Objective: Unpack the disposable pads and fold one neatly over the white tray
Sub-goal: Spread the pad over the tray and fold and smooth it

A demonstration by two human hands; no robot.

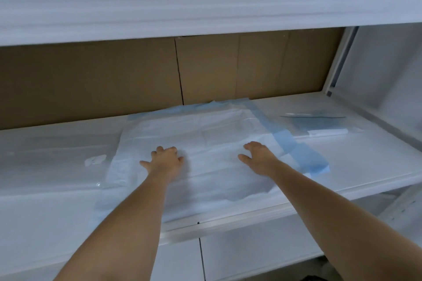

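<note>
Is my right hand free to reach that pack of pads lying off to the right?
Probably yes. The right hand rests flat on the spread pad, holding nothing, and the shelf between it and the pack looks clear.

I see the pad spread on the tray. Both my hands rest on the pad's near half, left hand left of right hand. The opened packet lies right of the pad. Cardboard stands behind the pad.
</note>
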